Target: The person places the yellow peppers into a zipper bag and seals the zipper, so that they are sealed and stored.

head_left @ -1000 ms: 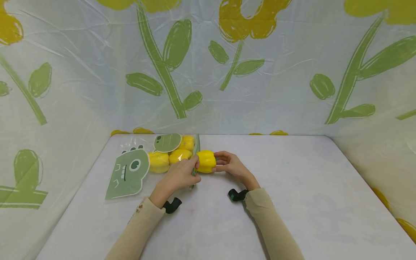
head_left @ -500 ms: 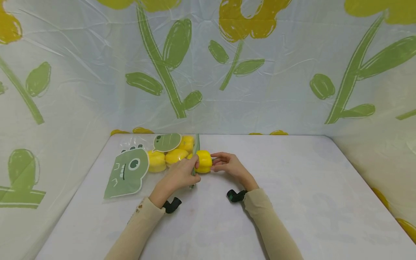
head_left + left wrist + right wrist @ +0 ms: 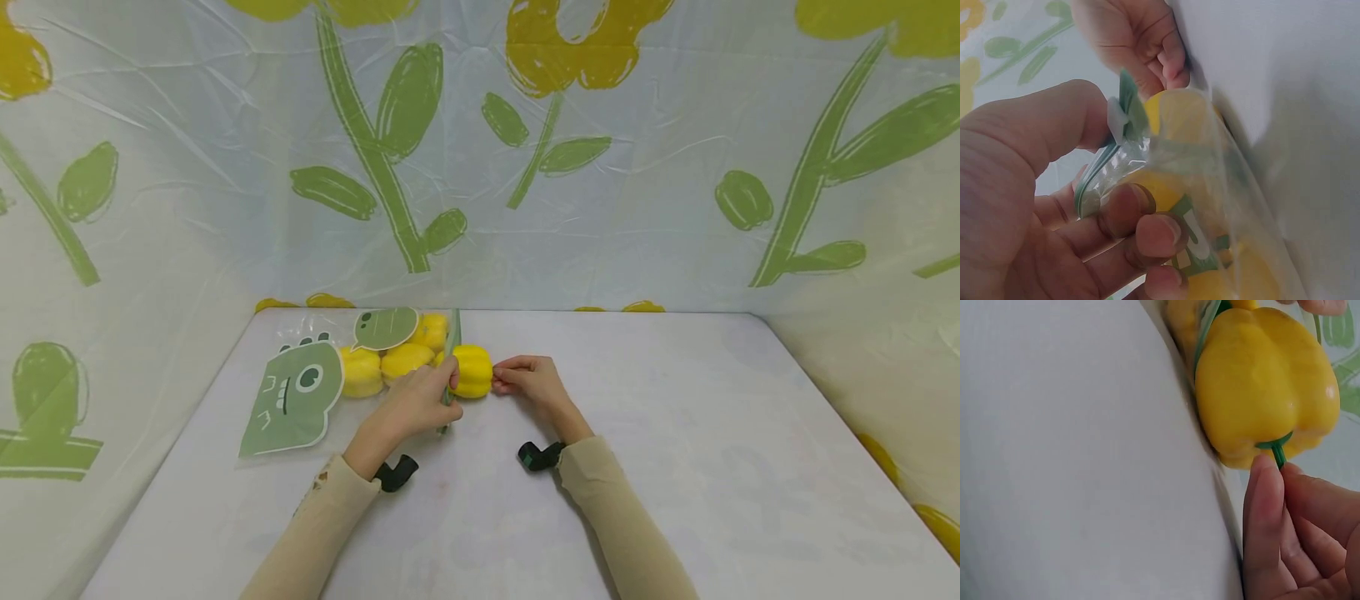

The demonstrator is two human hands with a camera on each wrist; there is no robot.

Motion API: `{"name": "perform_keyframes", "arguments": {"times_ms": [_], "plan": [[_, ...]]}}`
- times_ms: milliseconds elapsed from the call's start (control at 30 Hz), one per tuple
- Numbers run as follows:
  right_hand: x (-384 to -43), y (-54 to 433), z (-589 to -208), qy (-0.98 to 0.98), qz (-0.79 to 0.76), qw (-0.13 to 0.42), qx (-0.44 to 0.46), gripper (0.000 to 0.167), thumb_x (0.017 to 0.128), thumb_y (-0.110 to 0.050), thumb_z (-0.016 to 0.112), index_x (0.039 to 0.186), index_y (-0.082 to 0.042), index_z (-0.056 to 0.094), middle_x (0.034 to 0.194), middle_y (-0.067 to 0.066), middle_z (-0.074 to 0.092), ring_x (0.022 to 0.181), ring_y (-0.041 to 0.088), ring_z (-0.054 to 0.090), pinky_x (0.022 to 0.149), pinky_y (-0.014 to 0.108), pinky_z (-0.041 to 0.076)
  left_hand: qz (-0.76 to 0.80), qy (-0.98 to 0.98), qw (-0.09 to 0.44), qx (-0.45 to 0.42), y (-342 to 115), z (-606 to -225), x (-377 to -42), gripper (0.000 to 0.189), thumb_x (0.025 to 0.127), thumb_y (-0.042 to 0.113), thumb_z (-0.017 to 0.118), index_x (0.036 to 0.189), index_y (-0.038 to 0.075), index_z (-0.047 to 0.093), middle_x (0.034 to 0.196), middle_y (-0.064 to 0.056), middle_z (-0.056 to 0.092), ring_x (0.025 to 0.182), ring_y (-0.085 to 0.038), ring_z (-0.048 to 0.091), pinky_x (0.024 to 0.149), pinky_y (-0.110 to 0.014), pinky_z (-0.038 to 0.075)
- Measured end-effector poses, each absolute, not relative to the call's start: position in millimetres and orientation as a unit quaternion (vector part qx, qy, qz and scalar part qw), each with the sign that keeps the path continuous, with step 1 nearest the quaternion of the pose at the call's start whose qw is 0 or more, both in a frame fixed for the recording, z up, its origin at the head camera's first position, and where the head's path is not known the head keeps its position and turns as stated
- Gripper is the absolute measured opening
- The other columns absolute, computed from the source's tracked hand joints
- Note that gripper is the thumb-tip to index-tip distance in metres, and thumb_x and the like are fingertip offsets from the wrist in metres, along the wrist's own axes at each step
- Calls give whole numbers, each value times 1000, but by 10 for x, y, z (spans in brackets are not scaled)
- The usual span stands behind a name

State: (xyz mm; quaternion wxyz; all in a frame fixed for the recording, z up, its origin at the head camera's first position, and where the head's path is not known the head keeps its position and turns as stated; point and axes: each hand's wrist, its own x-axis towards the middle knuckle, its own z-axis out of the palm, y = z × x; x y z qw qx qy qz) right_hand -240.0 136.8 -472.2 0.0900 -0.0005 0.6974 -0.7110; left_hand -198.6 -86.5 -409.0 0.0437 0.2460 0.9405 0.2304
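Observation:
A yellow bell pepper (image 3: 472,372) with a green stem (image 3: 1278,453) lies on its side at the mouth of a clear zip bag (image 3: 292,400) printed with a green cartoon face. My right hand (image 3: 531,385) pinches the stem between thumb and fingers, as the right wrist view shows. The left hand (image 3: 420,398) grips the green zip edge (image 3: 1132,109) of the bag, thumb on one side and fingers curled on the other. Inside the bag lie several yellow pieces, including a pepper (image 3: 362,372) and a lemon-like one (image 3: 407,362). Part of the held pepper is hidden behind the left fingers.
The white tabletop (image 3: 690,450) spreads to the right and in front. A flower-printed cloth (image 3: 600,233) hangs behind and on both sides. Black wrist mounts (image 3: 540,456) stick out below each sleeve.
The bell pepper has moved slightly left toward the bag, and the yellow pieces inside shifted left. My right fingers, spread at the pepper's end before, now close together on its stem. The left hand stays put.

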Motion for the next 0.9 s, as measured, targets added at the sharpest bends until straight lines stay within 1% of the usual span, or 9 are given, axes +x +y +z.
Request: {"name": "perform_keyframes", "arguments": {"times_ms": [233, 333, 533, 700, 900], "plan": [[-2357, 1279, -4662, 699, -711, 65, 23, 21, 88, -4, 71, 103, 12, 70, 85, 11, 72, 65, 15, 63, 64, 24, 55, 227, 941, 37, 248, -865, -4086, -1981, 31, 79, 16, 73, 94, 15, 46, 60, 2, 44, 54, -15, 44, 52, -29, 33], [-2330, 1247, -4619, 696, -715, 63, 22, 23, 88, -5, 72, 103, 13, 69, 85, 10, 73, 64, 15, 61, 63, 24, 54, 220, 942, 30, 252, -862, -4078, -1972, 30, 79, 16, 73, 93, 15, 46, 61, 2, 44, 55, -16, 44, 52, -29, 33], [-2319, 1168, -4639, 693, -719, 49, 32, 24, 87, -8, 74, 101, 11, 71, 82, 6, 73, 63, 14, 58, 63, 22, 52, 215, 943, 19, 254, -852, -4083, -1978, 30, 79, 16, 72, 94, 15, 46, 61, 2, 45, 54, -15, 45, 52, -29, 33], [-2311, 1123, -4663, 681, -730, 52, 28, 23, 88, -6, 71, 105, 10, 71, 90, 9, 74, 67, 13, 62, 67, 23, 54, 218, 944, 14, 248, -856, -4056, -1961, 29, 79, 17, 73, 94, 14, 47, 61, 2, 46, 52, -15, 44, 51, -30, 33], [-2295, 1113, -4650, 667, -740, 85, -12, 28, 90, 0, 63, 115, 12, 67, 99, 16, 74, 74, 15, 62, 71, 26, 54, 213, 944, 0, 252, -860, -4061, -1959, 28, 79, 17, 72, 94, 15, 48, 61, 3, 46, 52, -14, 44, 51, -30, 34]]}}
